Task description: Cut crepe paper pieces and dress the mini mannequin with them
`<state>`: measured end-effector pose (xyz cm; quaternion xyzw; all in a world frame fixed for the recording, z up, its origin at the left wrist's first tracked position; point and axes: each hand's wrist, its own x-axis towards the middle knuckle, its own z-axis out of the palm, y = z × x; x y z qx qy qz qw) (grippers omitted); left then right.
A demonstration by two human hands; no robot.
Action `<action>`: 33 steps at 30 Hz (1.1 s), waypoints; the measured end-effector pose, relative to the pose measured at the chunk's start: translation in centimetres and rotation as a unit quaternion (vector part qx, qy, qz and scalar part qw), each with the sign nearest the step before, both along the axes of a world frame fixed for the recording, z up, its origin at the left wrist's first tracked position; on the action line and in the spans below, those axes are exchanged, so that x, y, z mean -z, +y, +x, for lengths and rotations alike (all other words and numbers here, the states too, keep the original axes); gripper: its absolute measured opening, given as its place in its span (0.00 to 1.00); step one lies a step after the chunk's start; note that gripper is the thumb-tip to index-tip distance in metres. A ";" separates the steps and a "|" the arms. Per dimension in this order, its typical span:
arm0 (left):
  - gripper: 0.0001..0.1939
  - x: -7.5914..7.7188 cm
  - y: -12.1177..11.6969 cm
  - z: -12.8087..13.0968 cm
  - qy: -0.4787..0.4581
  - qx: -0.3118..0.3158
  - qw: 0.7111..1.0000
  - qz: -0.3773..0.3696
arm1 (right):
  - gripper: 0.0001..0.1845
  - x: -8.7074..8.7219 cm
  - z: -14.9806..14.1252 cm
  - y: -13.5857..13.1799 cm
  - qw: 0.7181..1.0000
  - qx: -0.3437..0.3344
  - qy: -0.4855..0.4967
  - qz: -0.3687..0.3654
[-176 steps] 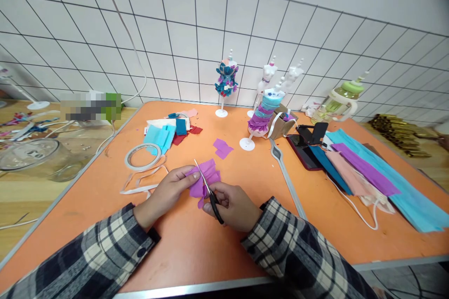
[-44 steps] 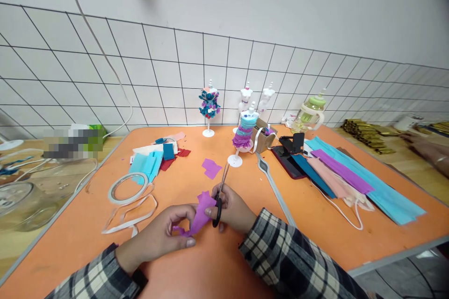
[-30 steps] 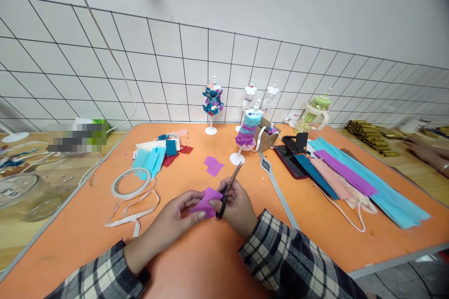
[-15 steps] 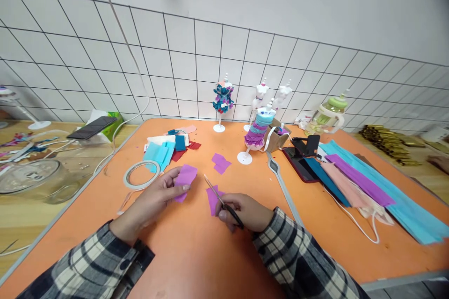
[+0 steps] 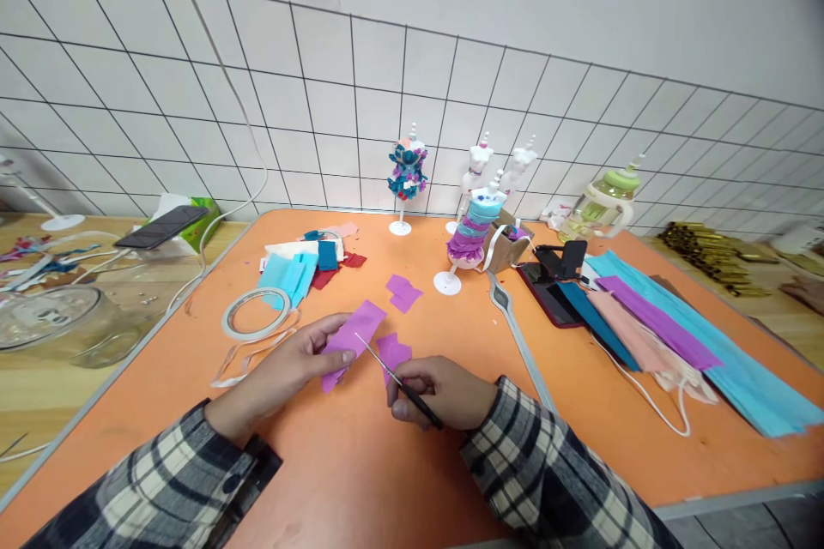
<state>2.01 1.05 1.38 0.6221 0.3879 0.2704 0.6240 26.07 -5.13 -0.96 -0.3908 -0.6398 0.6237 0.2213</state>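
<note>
Between the thumb and fingers of my left hand (image 5: 307, 358) is a purple fabric piece (image 5: 361, 322), held above the orange table. My right hand (image 5: 438, 390) grips black-handled scissors (image 5: 384, 366), their blades pointing up and left. The blade tips overlap the held piece in view; whether they touch it I cannot tell. Under the scissors lies another purple scrap (image 5: 394, 349), partly hidden by the blades and my right fingers. Farther back on the table rest more purple pieces (image 5: 403, 292). A roll of white tape (image 5: 227, 322) sits left of my left hand.
Mini dress forms stand at the back, one in blue and purple fabric (image 5: 475, 227), one covered in teal bits (image 5: 407, 171). Colored fabric strips (image 5: 657, 334) and a phone (image 5: 537, 296) lie right. Cyan fabric (image 5: 289, 273) lies back left; a bottle (image 5: 598, 210) stands back right.
My left hand has moved right with the purple piece, bringing it closer to the scissors. The scissor tips have shifted left and now overlap the piece. The view has shifted slightly.
</note>
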 end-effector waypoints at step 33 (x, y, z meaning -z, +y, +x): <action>0.38 0.2 0.0 -0.2 -0.020 0.061 0.998 0.001 | 0.15 -0.6 -0.4 0.0 0.999 0.041 0.021 -0.003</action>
